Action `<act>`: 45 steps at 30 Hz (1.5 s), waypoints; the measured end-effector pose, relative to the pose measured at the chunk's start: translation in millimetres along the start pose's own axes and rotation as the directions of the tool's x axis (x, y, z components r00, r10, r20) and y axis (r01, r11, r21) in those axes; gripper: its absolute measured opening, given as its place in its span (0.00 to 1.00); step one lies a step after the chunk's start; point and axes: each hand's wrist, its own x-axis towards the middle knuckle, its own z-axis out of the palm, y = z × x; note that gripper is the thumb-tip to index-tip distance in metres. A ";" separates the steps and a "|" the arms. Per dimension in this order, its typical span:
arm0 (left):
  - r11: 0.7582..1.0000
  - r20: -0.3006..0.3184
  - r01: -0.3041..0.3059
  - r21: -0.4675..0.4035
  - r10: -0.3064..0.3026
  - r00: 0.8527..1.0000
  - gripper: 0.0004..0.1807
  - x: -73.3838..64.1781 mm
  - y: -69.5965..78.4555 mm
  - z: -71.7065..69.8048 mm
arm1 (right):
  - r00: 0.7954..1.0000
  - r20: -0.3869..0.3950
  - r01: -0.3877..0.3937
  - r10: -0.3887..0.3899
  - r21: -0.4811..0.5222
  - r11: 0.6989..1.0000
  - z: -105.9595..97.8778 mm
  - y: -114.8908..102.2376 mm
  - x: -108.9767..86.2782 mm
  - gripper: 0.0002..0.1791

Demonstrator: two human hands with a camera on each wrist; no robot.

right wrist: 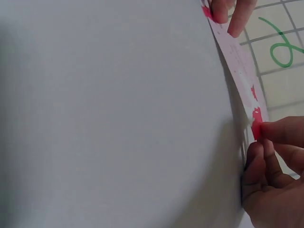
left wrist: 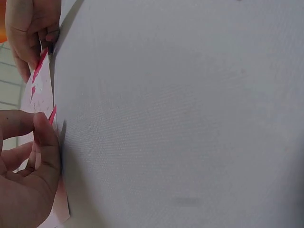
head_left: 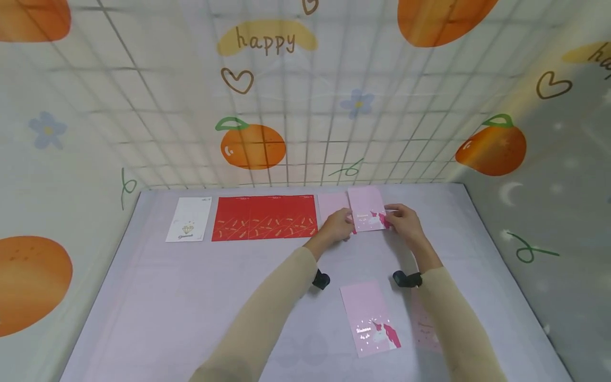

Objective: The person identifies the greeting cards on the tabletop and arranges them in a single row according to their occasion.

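Near the back of the table, a pink unicorn card (head_left: 366,207) is held slightly tilted between both hands. My right hand (head_left: 404,220) pinches its lower right corner, thumb on the printed face, as the right wrist view shows. At the opposite edge, my left hand (head_left: 338,225) pinches the card with thumb and forefinger. Just left of it lies another pink card (head_left: 331,201), partly covered by the left hand. In the left wrist view, the left thumb and fingers (left wrist: 40,137) hide part of the cards' edges.
Red cards (head_left: 267,217) lie edge to edge in a row left of the hands, with a white diamond card (head_left: 189,220) further left. Closer in lies a pink unicorn card (head_left: 371,321); another pink card (head_left: 426,329) is partly under the right forearm. A patterned curtain (head_left: 305,106) borders the table's back.
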 end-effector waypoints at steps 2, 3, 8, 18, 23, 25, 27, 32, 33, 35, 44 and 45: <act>1.000 0.001 -0.004 0.025 0.004 1.000 0.30 -0.2 -0.3 -0.9 | 1.000 0.003 0.001 -0.001 -0.004 1.000 0.7 0.3 0.5 0.20; 0.999 0.002 -0.004 0.033 0.004 1.000 0.30 -0.2 -0.6 -1.2 | 1.000 0.004 0.005 -0.005 -0.007 1.000 0.9 0.6 0.8 0.20; 0.997 0.007 -0.014 0.070 0.013 1.000 0.31 0.4 -3.4 -1.7 | 1.000 0.006 0.016 -0.016 -0.030 0.999 2.3 1.9 2.6 0.19; 0.982 0.051 -0.090 0.165 0.083 0.995 0.32 2.0 -7.0 -1.4 | 1.000 0.000 -0.004 0.004 -0.041 0.999 1.4 2.9 6.0 0.19; 0.970 0.065 -0.121 0.211 0.110 0.992 0.32 0.3 -7.0 -1.4 | 1.000 -0.010 -0.010 0.009 -0.072 0.997 3.2 4.7 7.0 0.19; 0.968 0.062 -0.118 0.222 0.106 0.992 0.32 -0.5 -6.3 -1.1 | 1.000 -0.015 -0.013 0.012 -0.090 0.996 3.9 5.7 7.4 0.19; 0.967 0.058 -0.116 0.228 0.105 0.993 0.32 -0.6 -6.3 -0.6 | 1.000 -0.016 -0.009 0.008 -0.102 0.995 3.9 6.1 7.5 0.19; 0.961 0.055 -0.123 0.248 0.113 0.992 0.32 1.0 -7.7 1.3 | 1.000 -0.004 0.002 -0.002 -0.113 0.994 1.7 7.0 7.2 0.19; 0.958 0.055 -0.128 0.255 0.118 0.991 0.32 1.8 -8.2 1.7 | 1.000 0.000 0.003 -0.003 -0.114 0.993 1.2 7.1 7.0 0.19; 0.955 0.056 -0.132 0.266 0.122 0.991 0.33 3.0 -9.1 2.3 | 1.000 0.005 0.004 -0.004 -0.115 0.993 0.4 7.2 6.7 0.19; 0.945 0.056 -0.146 0.292 0.135 0.989 0.33 5.5 -11.8 3.4 | 1.000 0.024 0.001 0.001 -0.104 0.995 -2.1 6.1 6.5 0.19; 0.943 0.056 -0.149 0.297 0.138 0.989 0.33 5.4 -11.8 3.4 | 1.000 0.025 0.000 0.003 -0.103 0.995 -2.6 5.9 6.6 0.19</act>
